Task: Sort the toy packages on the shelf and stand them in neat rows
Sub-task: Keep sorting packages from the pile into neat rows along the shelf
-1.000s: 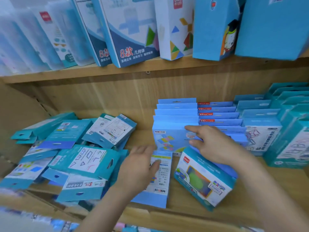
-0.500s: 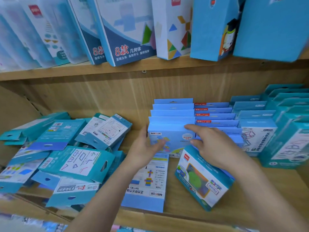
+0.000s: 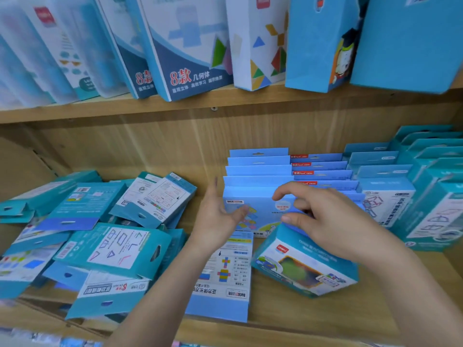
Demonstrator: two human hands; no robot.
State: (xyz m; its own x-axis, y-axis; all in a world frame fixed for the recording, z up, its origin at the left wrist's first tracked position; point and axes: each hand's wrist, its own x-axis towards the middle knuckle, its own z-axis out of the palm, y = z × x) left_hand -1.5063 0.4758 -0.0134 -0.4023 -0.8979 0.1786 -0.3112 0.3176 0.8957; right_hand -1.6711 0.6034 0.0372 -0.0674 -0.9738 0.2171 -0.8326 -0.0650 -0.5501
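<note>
Toy packages (image 3: 258, 171) are being squared into rows between the spread left hand (image 3: 218, 217) and loosely curled, empty right hand (image 3: 325, 221); a heap (image 3: 112, 246) leftward is being left unsorted

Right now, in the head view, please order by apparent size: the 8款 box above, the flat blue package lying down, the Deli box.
1. 8款 box: clearly largest.
2. flat blue package and Deli box: they look alike and both are partly hidden, so I leave them unranked.

shelf (image 3: 275, 319): pale wood, matt grain | toy packages (image 3: 255, 196): smooth blue cardboard, slight sheen | upper boxes (image 3: 185, 46): glossy card
</note>
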